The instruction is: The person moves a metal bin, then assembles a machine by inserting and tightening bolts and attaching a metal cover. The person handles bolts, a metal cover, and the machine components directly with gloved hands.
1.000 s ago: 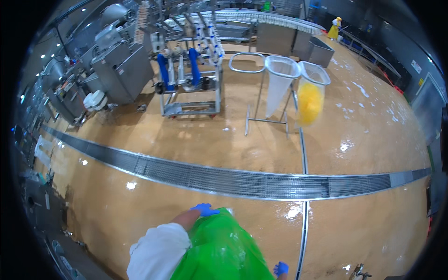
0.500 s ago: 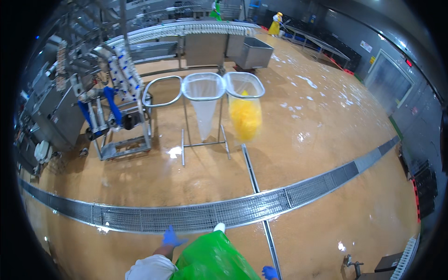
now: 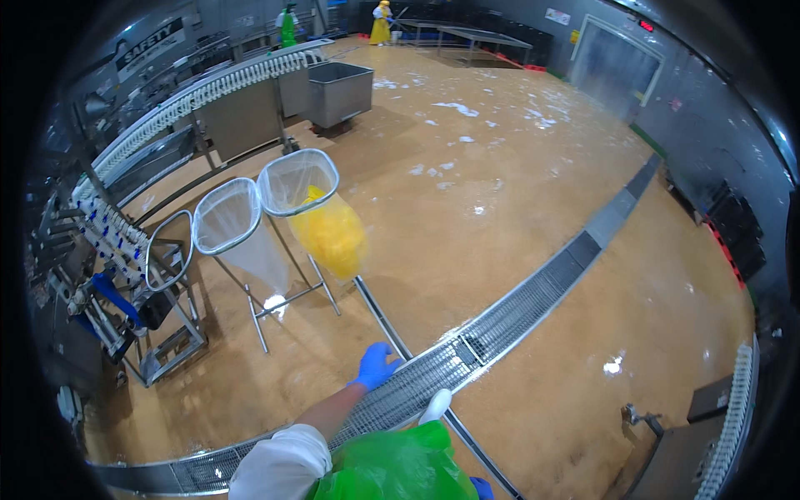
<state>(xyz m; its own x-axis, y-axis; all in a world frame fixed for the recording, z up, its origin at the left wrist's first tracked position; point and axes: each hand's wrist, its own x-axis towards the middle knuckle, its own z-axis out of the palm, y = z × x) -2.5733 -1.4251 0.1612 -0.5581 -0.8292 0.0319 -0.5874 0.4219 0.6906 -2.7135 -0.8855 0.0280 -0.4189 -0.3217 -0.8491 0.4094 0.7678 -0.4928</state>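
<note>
Drain (image 3: 518, 312), apparently wet; bag stand (image 3: 287, 252) left.

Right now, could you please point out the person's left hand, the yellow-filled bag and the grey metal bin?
Left hand (image 3: 375, 368): head view, middle of the blue glove.
Yellow-filled bag (image 3: 329, 236): head view, bulging lower part.
Grey metal bin (image 3: 347, 97): head view, side wall.

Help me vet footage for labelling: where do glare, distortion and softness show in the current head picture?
Head view: white glare patches on the tan floor; head view: the grated drain bows and the corners go black; head view: the far person in yellow looks soft, the left hand clearer.
</note>
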